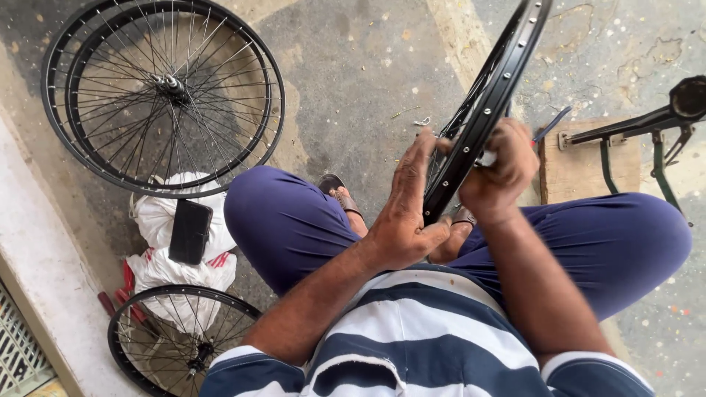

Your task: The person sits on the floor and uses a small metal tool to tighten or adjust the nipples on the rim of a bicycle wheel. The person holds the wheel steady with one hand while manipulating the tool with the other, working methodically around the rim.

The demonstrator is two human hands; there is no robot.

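The person sits with a black wheel rim (pixel 485 103) upright between the knees. The left hand (pixel 404 213) lies flat against it, fingers stretched together along the rim; the right hand (pixel 500 173) is clenched around something small at the rim's inner edge. Beyond the fingertips, two laced wheels (pixel 165 92) lie finished on the floor; this one looks part done.

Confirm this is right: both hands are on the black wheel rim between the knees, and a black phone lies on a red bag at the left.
Not quite: the head view shows the black phone on a white bag, not red. The left hand and right hand are on the black wheel rim.
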